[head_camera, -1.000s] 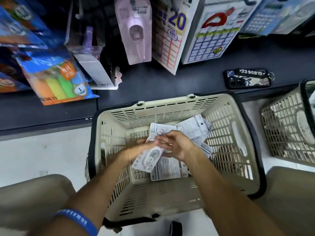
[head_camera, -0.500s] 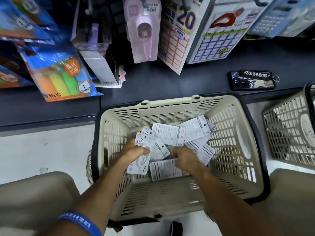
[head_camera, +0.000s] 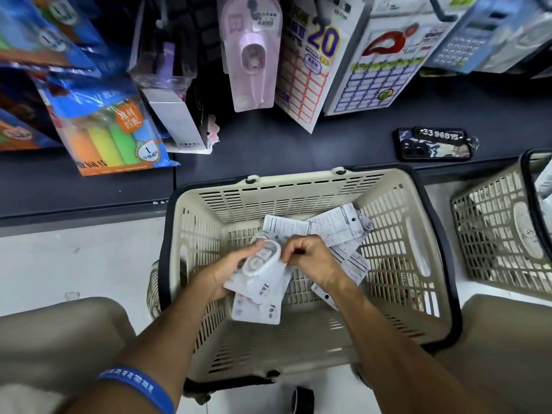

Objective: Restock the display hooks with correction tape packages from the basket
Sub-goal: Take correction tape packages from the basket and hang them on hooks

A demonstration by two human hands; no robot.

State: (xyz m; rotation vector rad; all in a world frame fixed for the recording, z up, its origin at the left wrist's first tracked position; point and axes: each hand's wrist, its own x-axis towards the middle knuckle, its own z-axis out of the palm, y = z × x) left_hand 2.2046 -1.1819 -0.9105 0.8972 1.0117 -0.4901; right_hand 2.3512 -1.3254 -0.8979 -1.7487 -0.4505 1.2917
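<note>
Both hands curled around correction tape packages (head_camera: pixel 260 282) above basket (head_camera: pixel 412 234).

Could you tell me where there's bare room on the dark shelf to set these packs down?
The dark shelf is bare between the black-cased phone and the grey box. Left of that, hanging highlighter packs crowd it.

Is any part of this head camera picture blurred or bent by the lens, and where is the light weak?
Head view: the left hand and the correction tape packages it holds are a little motion-blurred; the right hand is sharper. The wide lens bows the shelf edge and the basket rim. Light is dim behind the hanging goods at top, bright on the floor.
</note>
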